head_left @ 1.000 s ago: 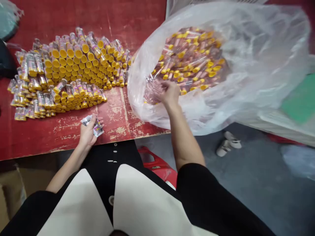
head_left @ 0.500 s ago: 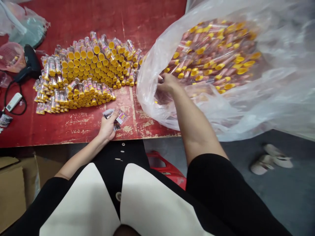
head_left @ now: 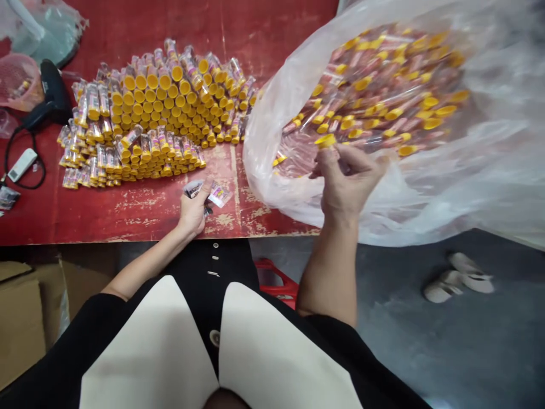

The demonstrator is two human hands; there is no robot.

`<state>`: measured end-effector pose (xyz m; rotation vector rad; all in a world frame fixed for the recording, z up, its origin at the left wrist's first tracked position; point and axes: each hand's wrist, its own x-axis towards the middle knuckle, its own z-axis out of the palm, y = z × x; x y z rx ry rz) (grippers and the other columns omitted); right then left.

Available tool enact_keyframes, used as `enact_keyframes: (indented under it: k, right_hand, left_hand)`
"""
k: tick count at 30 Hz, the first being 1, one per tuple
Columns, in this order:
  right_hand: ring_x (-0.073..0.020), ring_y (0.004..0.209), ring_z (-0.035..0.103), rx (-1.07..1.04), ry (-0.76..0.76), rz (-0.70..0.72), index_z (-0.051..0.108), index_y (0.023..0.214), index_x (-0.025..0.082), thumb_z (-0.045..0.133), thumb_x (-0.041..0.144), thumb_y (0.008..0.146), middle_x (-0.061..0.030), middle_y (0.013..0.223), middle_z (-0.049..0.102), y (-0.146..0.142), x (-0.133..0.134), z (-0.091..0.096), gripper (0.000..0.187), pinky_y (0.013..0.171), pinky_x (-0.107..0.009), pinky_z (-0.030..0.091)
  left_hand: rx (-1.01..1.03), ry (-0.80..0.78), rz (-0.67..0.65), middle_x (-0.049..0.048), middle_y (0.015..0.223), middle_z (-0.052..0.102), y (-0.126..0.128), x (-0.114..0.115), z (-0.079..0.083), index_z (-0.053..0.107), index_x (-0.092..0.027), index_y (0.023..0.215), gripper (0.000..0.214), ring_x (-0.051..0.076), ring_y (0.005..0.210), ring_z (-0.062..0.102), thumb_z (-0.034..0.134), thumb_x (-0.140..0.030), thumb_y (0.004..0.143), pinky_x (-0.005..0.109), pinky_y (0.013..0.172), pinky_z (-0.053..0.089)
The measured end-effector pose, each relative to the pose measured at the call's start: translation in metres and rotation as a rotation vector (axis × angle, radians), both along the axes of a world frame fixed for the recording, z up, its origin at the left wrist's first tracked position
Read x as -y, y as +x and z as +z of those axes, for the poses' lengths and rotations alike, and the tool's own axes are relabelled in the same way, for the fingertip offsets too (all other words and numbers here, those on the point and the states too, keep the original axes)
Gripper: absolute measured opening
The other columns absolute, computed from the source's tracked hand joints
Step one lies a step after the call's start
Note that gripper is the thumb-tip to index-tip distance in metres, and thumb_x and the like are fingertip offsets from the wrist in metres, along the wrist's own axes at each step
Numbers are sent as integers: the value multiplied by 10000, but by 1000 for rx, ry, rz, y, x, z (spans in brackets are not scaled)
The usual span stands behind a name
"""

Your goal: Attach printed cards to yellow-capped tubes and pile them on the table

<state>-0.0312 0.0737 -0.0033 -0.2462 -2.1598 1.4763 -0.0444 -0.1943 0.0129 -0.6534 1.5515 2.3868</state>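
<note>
Near the table's front edge, my left hand point(head_left: 193, 211) is closed on several printed plastic sleeves point(head_left: 220, 194), which fan out past the thumb. Over the near side of a large clear plastic bag point(head_left: 272, 102), my right hand point(head_left: 347, 180) pinches a yellow-capped tube point(head_left: 326, 141); its cap points up and the fingers hide most of its body. Inside the bag lies a heap of loose clear tubes point(head_left: 383, 79) with yellow caps and pinkish contents. Left of the bag, sleeved tubes point(head_left: 157, 105) are stacked in rows, many with their yellow caps facing me.
On the red table point(head_left: 128, 218), a black heat gun point(head_left: 54, 91) with a cable lies at the left beside a pink basket point(head_left: 19, 82) and a white device point(head_left: 22, 165). Cardboard boxes point(head_left: 21, 318) stand below. A red stool point(head_left: 276, 281) and shoes point(head_left: 460, 278) are on the floor.
My right hand has come up from inside the bag toward me and to the right, now with a yellow-capped tube in its fingers. My left hand keeps its hold on the sleeves.
</note>
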Motion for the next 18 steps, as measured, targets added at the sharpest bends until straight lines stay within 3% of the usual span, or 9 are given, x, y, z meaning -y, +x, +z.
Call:
enact_keyframes:
  k: [2, 4, 6, 8, 10, 12, 14, 18]
  right_hand:
    - [-79, 509, 482, 47, -56, -43, 690, 1010, 170, 709, 475, 849, 2, 671, 622, 20, 23, 25, 346, 546, -264, 386]
    - [-79, 506, 511, 176, -41, 137, 671, 1078, 189, 789, 435, 782, 22, 663, 640, 33, 48, 42, 403, 529, -243, 392]
    - [-79, 546, 530, 277, 13, 338, 680, 1007, 202, 853, 411, 711, 41, 660, 626, 39, 70, 47, 402, 538, -223, 404]
    - [-82, 620, 547, 231, 12, 401, 680, 814, 188, 882, 420, 668, 30, 697, 615, 37, 86, 42, 341, 581, -218, 438]
    - [-96, 703, 588, 124, -151, 350, 635, 719, 186, 845, 475, 704, 7, 786, 637, 33, 98, 31, 358, 640, -232, 494]
    - [-98, 691, 606, 95, -383, 291, 610, 739, 201, 775, 524, 770, 11, 776, 636, 29, 109, 20, 364, 642, -245, 528]
    - [-69, 559, 539, 167, -533, 276, 648, 844, 217, 764, 521, 781, 40, 693, 604, 27, 121, 13, 331, 546, -219, 494]
    - [-32, 496, 453, 296, -604, 260, 709, 953, 198, 882, 487, 626, 35, 700, 633, 24, 146, 9, 469, 443, -178, 388]
  left_hand:
    - [-21, -24, -20, -71, 607, 565, 0, -1, -1, 584, -166, 750, 561, 44, 442, 483, 898, -578, 532, 186, 401, 352]
    - [-78, -43, -55, -69, 611, 568, 2, -2, -2, 608, -165, 764, 552, 47, 447, 489, 892, -584, 541, 189, 412, 371]
    - [-142, -52, -96, -67, 618, 571, 4, -4, -3, 630, -164, 772, 544, 50, 456, 498, 888, -586, 547, 191, 423, 388]
    - [-173, -55, -116, -65, 616, 570, 5, -5, -4, 638, -165, 768, 530, 52, 458, 499, 884, -585, 561, 193, 429, 402]
    - [-173, -65, -101, -66, 602, 559, 4, -5, -7, 638, -167, 757, 510, 53, 448, 486, 876, -582, 581, 194, 419, 394]
    - [-193, -84, -61, -68, 588, 542, 3, -3, -11, 634, -171, 741, 479, 51, 441, 472, 867, -569, 612, 191, 407, 374]
    - [-247, -109, -41, -63, 596, 547, 3, 1, -13, 639, -170, 731, 443, 49, 450, 472, 857, -547, 647, 190, 410, 370]
    - [-277, -91, -80, -52, 620, 585, 6, 4, -8, 689, -166, 788, 414, 43, 465, 477, 867, -513, 651, 190, 441, 382]
